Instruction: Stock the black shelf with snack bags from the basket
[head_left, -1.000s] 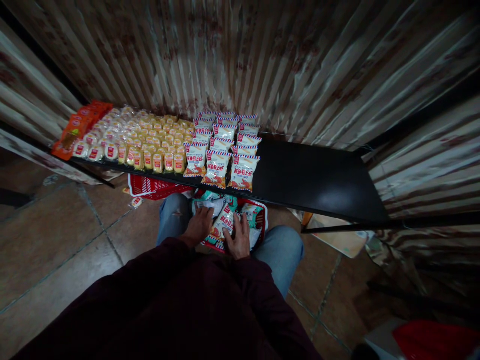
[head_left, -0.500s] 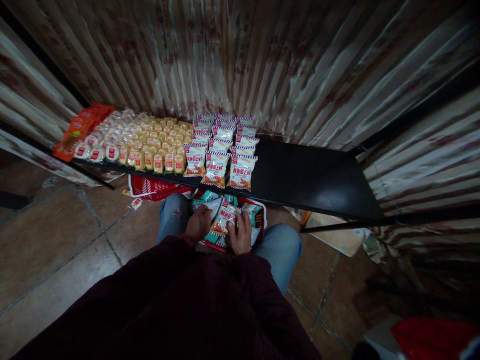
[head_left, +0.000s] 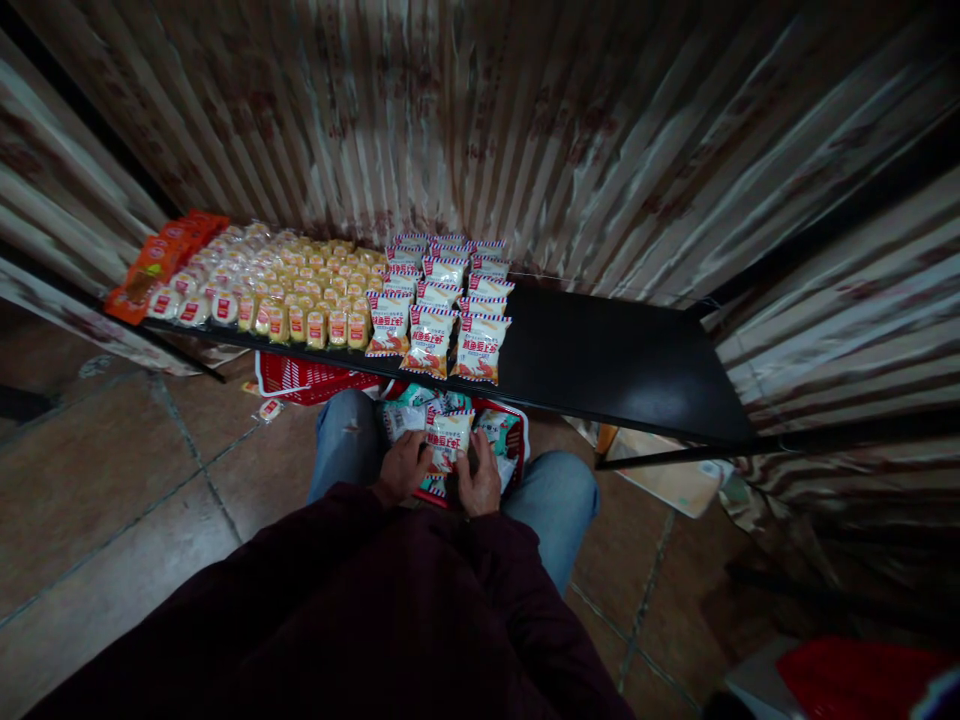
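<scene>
Between my two hands is a white and orange snack bag (head_left: 448, 440) with red lettering and a striped top edge, held upright over a red basket (head_left: 523, 447). My left hand (head_left: 404, 466) grips its left side, and my right hand (head_left: 480, 480) has its lower right side, thumb against the bag. Below and around them in the basket lie more snack bags, among them teal and white ones (head_left: 498, 428). Matching snack bags (head_left: 480, 347) stand in three columns on the black shelf (head_left: 622, 360) just beyond my hands.
Left of the bags, the shelf carries rows of yellow wrapped cakes (head_left: 316, 328), white wrapped cakes (head_left: 224, 307) and orange packets (head_left: 154, 265). A second red basket (head_left: 289, 375) sits under the shelf. One small packet (head_left: 271, 409) lies on the tiled floor. Pleated curtains (head_left: 480, 120) hang behind.
The snack bag has come upright between my hands. My left hand has moved in from the basket's left side to grip it, and my right hand has shifted to its lower right side.
</scene>
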